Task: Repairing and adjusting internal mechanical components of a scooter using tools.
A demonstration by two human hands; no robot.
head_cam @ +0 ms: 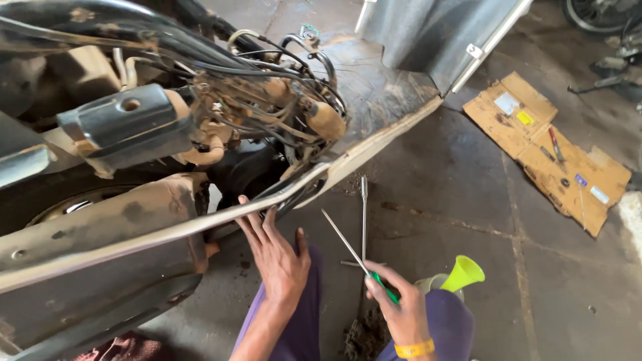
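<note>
While left hand (274, 257) reaches up, fingers spread flat under scooter frame (200, 224), right hand (401, 311) fingers grip screwdriver (354, 254).

The person is wearing purple trousers (301, 327) and a yellow wristband (414, 349) on the right wrist; both forearms are showing bare.

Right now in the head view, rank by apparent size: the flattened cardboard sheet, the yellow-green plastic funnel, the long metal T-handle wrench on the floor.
1. Flattened cardboard sheet, largest, though farthest away.
2. Long metal T-handle wrench, longer than the funnel but thin.
3. Yellow-green plastic funnel, smallest; its lower end is hidden.
</note>
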